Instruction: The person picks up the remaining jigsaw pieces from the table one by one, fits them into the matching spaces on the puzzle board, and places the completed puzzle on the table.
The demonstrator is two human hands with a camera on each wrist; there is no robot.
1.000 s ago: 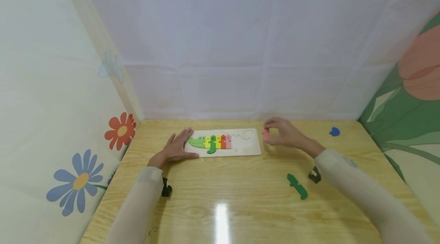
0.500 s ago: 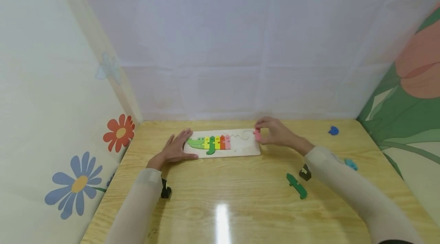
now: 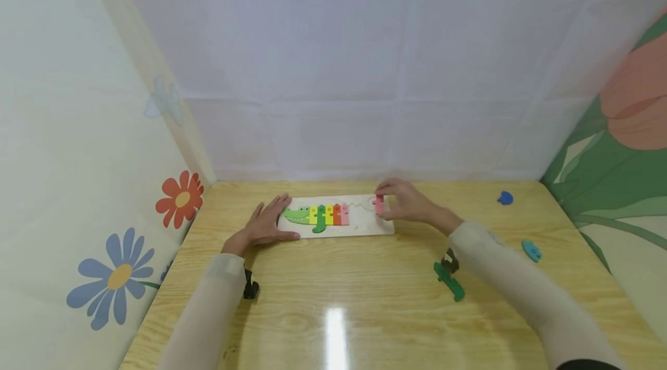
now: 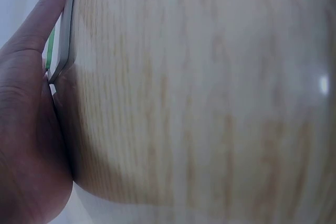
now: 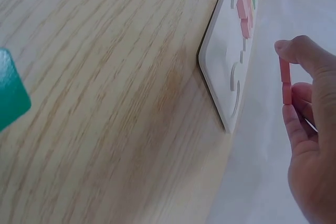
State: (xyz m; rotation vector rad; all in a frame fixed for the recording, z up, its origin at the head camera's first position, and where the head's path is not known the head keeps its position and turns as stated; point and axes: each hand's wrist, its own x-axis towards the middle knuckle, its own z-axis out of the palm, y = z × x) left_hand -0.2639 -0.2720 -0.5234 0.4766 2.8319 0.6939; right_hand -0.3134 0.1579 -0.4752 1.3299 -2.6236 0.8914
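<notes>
My left hand (image 3: 266,224) spreads its straight fingers around the left end of a white crocodile puzzle board (image 3: 365,227). Its thumb (image 4: 39,19) lies along the near edge. On the board, a green head piece (image 3: 296,216) and a row of yellow, green, red and pink pieces (image 3: 337,215) sit joined. Over the board's right part, my right hand (image 3: 409,202) pinches a pink puzzle piece (image 3: 379,204) upright between thumb and fingertips. In the right wrist view that held piece (image 5: 285,81) is raised clear of the board.
A green puzzle piece (image 3: 449,282) lies on the wooden table (image 3: 292,312) below the right forearm. Farther right are a light blue piece (image 3: 532,251) and a dark blue piece (image 3: 505,198). A white cloth wall (image 3: 333,98) stands behind the board.
The right hand has carried the pink puzzle piece leftward, from beyond the board's right edge to over its right part. The left hand stays in place at the left end.
</notes>
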